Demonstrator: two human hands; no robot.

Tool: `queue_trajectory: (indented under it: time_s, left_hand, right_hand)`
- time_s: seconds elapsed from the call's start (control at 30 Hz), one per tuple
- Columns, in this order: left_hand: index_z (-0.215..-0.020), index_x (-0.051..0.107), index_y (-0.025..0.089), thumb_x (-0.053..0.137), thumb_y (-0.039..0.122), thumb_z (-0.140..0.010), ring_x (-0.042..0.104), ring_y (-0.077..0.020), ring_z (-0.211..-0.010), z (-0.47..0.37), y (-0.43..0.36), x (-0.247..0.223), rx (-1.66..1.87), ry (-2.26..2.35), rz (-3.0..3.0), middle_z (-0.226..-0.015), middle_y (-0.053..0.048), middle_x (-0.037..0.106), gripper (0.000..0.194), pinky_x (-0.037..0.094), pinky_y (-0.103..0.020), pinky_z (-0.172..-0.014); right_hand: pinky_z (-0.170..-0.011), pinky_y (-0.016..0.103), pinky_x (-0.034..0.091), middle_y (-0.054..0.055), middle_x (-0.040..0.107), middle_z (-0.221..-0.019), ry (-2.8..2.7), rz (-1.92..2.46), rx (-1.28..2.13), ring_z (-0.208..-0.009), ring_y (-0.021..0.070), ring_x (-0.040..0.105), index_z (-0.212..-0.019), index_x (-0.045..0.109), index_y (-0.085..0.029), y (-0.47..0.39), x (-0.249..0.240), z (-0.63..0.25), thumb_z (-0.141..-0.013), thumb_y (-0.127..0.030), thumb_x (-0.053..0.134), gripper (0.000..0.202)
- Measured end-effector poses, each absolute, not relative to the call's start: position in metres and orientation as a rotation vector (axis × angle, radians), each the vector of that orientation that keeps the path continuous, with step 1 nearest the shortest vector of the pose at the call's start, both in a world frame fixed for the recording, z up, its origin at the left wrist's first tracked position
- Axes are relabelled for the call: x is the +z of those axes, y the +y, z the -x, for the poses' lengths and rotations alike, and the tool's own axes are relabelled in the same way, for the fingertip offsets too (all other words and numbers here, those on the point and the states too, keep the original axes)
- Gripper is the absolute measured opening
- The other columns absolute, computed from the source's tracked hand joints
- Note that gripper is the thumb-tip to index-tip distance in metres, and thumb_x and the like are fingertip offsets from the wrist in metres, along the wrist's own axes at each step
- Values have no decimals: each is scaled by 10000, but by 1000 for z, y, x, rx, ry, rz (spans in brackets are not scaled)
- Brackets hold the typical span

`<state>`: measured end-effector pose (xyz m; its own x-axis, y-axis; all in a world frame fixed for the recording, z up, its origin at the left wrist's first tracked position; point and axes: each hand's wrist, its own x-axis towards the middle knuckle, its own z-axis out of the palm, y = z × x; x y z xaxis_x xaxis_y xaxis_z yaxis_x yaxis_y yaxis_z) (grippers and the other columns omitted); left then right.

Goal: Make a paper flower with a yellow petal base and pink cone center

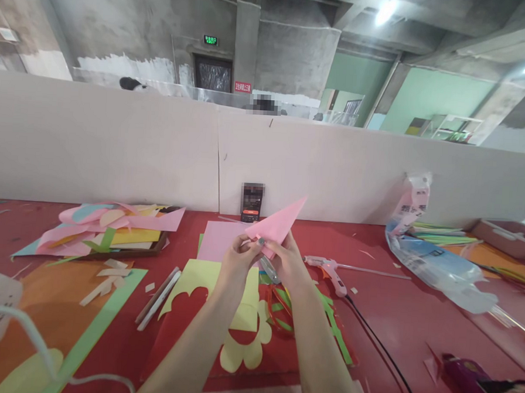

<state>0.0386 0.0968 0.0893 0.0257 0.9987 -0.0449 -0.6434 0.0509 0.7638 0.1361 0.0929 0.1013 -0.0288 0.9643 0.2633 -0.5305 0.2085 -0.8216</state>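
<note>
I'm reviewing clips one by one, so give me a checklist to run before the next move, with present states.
1. Left hand and right hand both on the pink paper: ok.
2. Phone standing against the partition: ok.
3. Glue gun apart from both hands: ok.
4. Glue gun cool: cannot tell.
5. Work area clear: not ok; yellow paper and green strips lie about.

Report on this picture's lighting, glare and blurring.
Head view: a ceiling lamp glares white; the phone is partly hidden by pixel blocks; the plastic bag catches pale highlights; the pink paper shows no strong glare.
</note>
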Motion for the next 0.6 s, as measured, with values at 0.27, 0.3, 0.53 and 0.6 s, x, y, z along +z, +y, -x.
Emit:
queue_trajectory:
  time_s: [0.27, 0.3, 0.53, 0.6]
  left_hand:
    - [-672, 641, 149, 790, 268, -469, 566, -53, -551, -31, 98, 91, 1298, 766, -709, -605, 34, 620, 279, 473, -181, -617]
    - [-692, 652, 151, 788, 270, -475, 569, -56, -562, -31, 98, 91, 1290, 770, -711, -620, 29, 626, 283, 472, -183, -624]
    - [-778, 677, 166, 784, 303, -475, 578, -79, -615, -31, 98, 92, 1307, 791, -734, -670, 12, 640, 349, 475, -214, -654]
    - [-809, 676, 164, 786, 305, -464, 587, -98, -649, -32, 98, 92, 1340, 790, -728, -692, 2, 646, 389, 479, -240, -686]
  right_hand:
    - [-727, 321, 489, 8, 655, -936, -970, 565, 1385, -848, 195, 616, -1189, 454, -263, 91, 103, -139, -645, -117, 622, 588]
    - [-725, 326, 490, 8, 658, -935, -962, 567, 1394, -856, 201, 615, -1192, 456, -263, 91, 103, -139, -642, -114, 608, 590]
    - [-746, 353, 489, 27, 645, -1008, -907, 547, 1438, -930, 230, 592, -1186, 477, -241, 83, 114, -131, -654, -205, 573, 543]
    - [-757, 355, 484, 33, 651, -985, -899, 545, 1438, -928, 229, 594, -1192, 473, -235, 83, 115, -128, -682, -260, 583, 522]
